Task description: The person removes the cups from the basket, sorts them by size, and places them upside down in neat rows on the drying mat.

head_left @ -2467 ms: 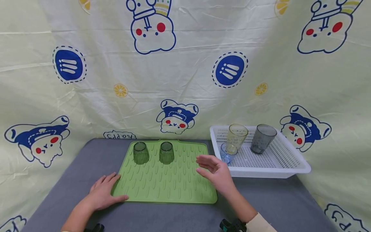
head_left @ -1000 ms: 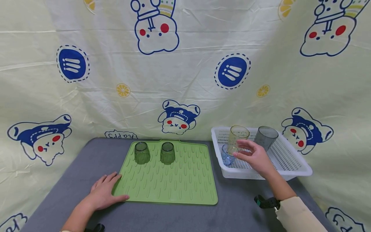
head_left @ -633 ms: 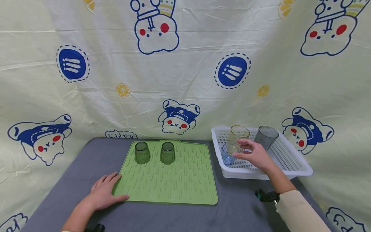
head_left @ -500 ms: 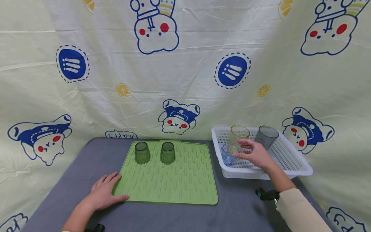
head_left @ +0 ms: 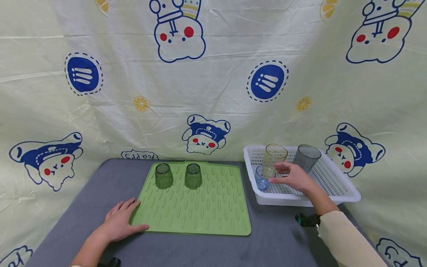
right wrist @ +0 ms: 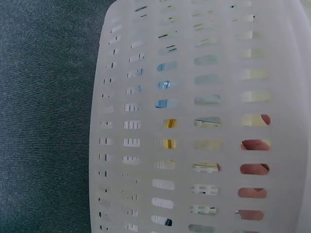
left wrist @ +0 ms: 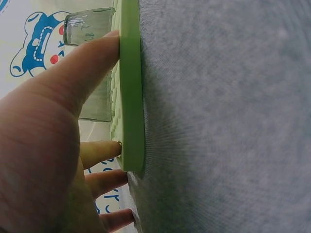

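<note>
My left hand (head_left: 116, 221) rests at the front left corner of a green ridged drying mat (head_left: 200, 211), thumb along its front edge, fingers spread over its left side. In the left wrist view the thumb (left wrist: 90, 63) lies on the mat's edge. Two dark green glasses (head_left: 164, 176) stand upside down at the back of the mat. My right hand (head_left: 295, 178) reaches into a white basket (head_left: 283, 200), its thumb and fingertips right at the right side of a small blue glass (head_left: 262, 180), without reaching round it. In the right wrist view the basket wall mostly hides this hand.
Behind the blue glass stands a taller yellowish glass (head_left: 275, 154). A grey glass (head_left: 307, 157) leans farther right in the basket. Both mat and basket sit on a grey cloth-covered table (head_left: 233, 252). A printed curtain (head_left: 213, 81) hangs close behind them.
My right hand has moved right from above the mat into the basket, beside the blue glass, where it has shifted only slightly since. My left hand stays at the mat's corner.
</note>
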